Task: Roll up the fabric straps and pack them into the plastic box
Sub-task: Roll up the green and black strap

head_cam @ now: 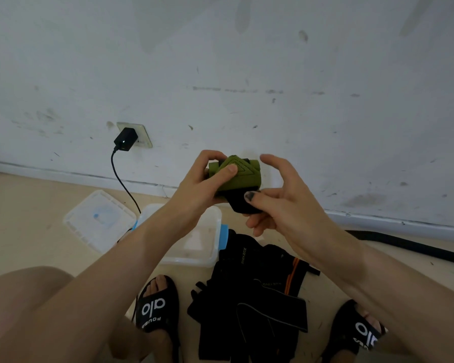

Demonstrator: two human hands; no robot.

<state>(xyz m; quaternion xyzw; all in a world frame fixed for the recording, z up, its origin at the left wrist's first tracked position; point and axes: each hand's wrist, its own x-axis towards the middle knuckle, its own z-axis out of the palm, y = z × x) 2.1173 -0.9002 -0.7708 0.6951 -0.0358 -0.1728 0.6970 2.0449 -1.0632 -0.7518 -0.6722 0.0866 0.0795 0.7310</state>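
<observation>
The person's left hand [207,176] grips an olive-green and black fabric strap [240,179], partly rolled, held in the air above the floor; the right hand [275,195] pinches its black tail end with thumb and curled fingers. The clear rectangular plastic box [207,247] below looks empty, its lid [97,221] beside it. A pile of black straps [257,297] waits unrolled, so most work seems left.
</observation>
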